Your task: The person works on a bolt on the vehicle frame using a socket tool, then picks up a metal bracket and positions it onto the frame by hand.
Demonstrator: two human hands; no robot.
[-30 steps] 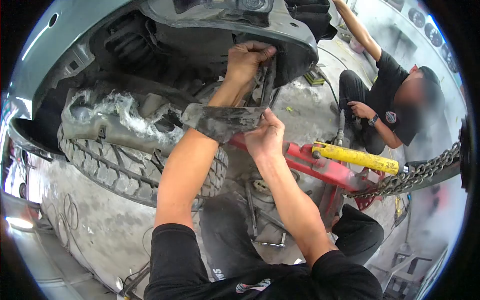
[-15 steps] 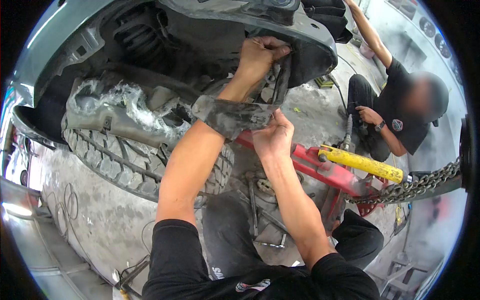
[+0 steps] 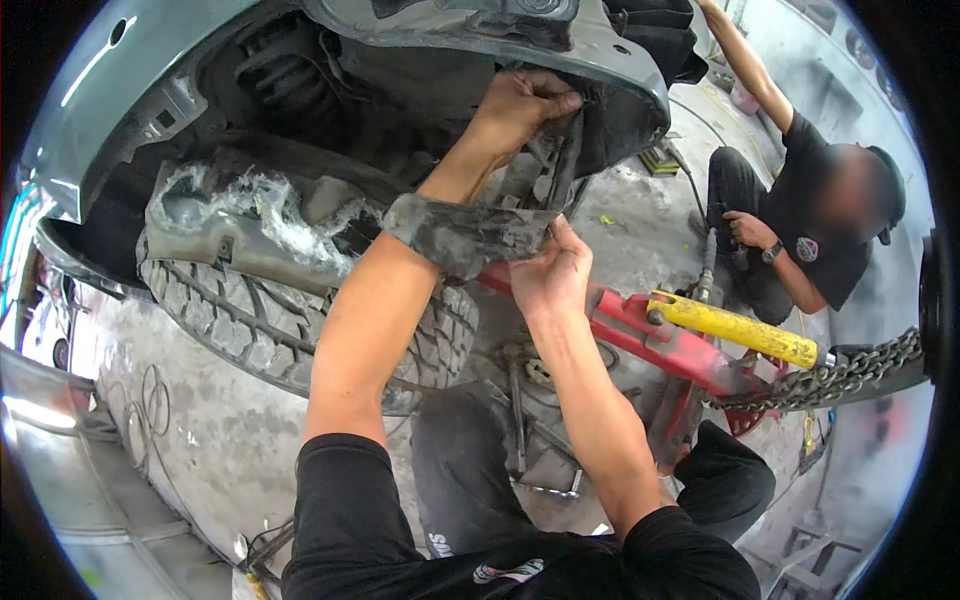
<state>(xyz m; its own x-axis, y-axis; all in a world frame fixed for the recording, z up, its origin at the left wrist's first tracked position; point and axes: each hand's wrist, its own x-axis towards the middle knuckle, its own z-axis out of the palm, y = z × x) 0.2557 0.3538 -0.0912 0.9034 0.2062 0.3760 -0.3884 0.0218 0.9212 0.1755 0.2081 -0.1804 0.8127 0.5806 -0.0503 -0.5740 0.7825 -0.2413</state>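
My left hand (image 3: 525, 107) is raised into the wheel arch, with thumb and fingers pinched together at the edge of the dark inner lining (image 3: 612, 125). Whatever is between those fingertips is too small to make out. Lower down, my right hand (image 3: 552, 272) grips the end of a dirty black plastic liner flap (image 3: 470, 235) between thumb and fingers. That flap lies across my left forearm. To its left, a torn grey wheel arch liner (image 3: 210, 230) with ragged whitish edges hangs over the knobbly tire (image 3: 270, 340).
A red pulling frame (image 3: 650, 340) with a yellow hydraulic cylinder (image 3: 735, 328) and a chain (image 3: 850, 375) stands at right. Beyond it crouches another person (image 3: 800, 225) in black. Tools, including a metal bar (image 3: 517, 410), lie on the concrete floor. The car's fender (image 3: 110, 100) curves overhead.
The whole view has shifted slightly. Both hands keep nearly the same places and grips, and the flap still lies across my left forearm.
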